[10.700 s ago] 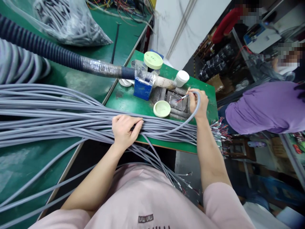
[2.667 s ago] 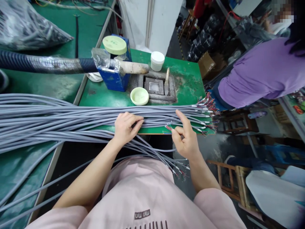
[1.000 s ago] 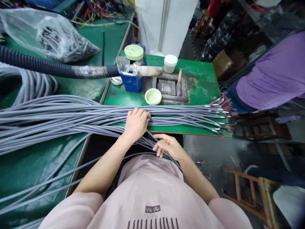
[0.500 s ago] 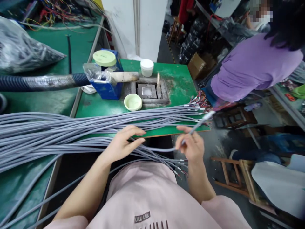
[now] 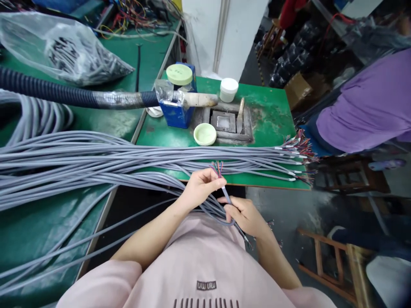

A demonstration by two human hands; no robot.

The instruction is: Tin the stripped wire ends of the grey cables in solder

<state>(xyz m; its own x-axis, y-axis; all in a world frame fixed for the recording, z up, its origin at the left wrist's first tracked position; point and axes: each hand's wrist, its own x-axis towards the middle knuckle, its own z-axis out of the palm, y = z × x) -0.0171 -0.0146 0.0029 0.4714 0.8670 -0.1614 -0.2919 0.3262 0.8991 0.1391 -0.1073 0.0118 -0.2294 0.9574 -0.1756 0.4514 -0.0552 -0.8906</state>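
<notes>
The left hand (image 5: 202, 188) pinches a grey cable (image 5: 226, 196) at the base of its fanned coloured wires (image 5: 219, 169), and the right hand (image 5: 244, 215) grips the jacket lower, by the bend. The held end is at the near edge of the worktop (image 5: 272, 109). The cable is probably light and springy, smooth yet easily pinched; the thin wires look delicate, so the jacket seems the safer hold.

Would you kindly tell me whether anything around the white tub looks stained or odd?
Yes: the green tabletop has dark, grimy-looking blotches around the square grey fixture, while areas farther off look cleaner.
</notes>
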